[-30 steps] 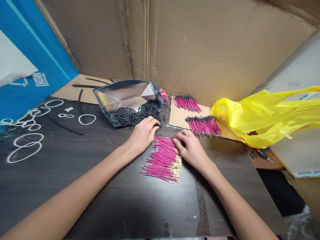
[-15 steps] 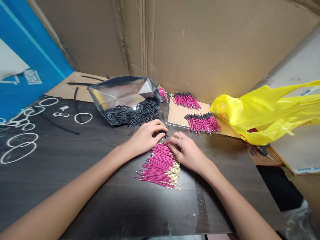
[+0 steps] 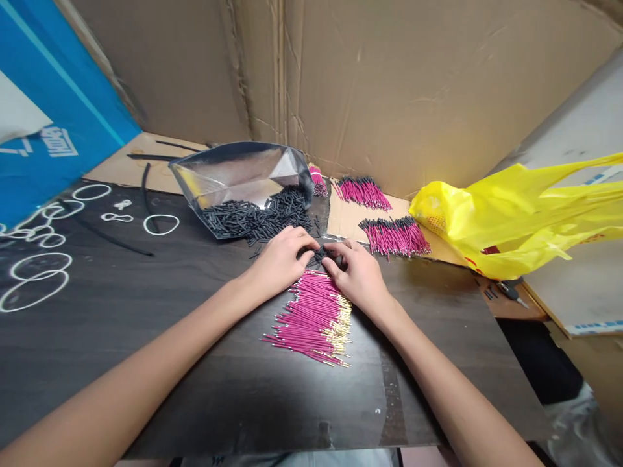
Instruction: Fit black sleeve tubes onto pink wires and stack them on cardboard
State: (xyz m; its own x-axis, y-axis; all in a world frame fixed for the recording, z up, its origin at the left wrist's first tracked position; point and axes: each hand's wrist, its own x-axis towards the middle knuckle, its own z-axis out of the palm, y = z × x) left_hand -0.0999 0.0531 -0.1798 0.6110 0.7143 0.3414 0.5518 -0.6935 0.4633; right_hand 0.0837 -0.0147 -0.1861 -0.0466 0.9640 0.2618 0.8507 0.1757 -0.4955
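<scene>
Yellow plastic bag [image 3: 491,220], white rubber bands [image 3: 117,217], blue box [image 3: 43,130], cardboard wall [image 3: 413,84]

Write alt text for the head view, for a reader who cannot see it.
The left hand and right hand meet over black tubes at the far end of a pink wire pile on a dark table, near a foil bag.

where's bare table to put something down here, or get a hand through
Widest bare table lies between the white rubber loops and the left forearm, short of the foil bag. A smaller patch sits right of the right forearm, short of the yellow bag. Crowded: where left hand and right hand meet beside black sleeves and pink wires.
</scene>
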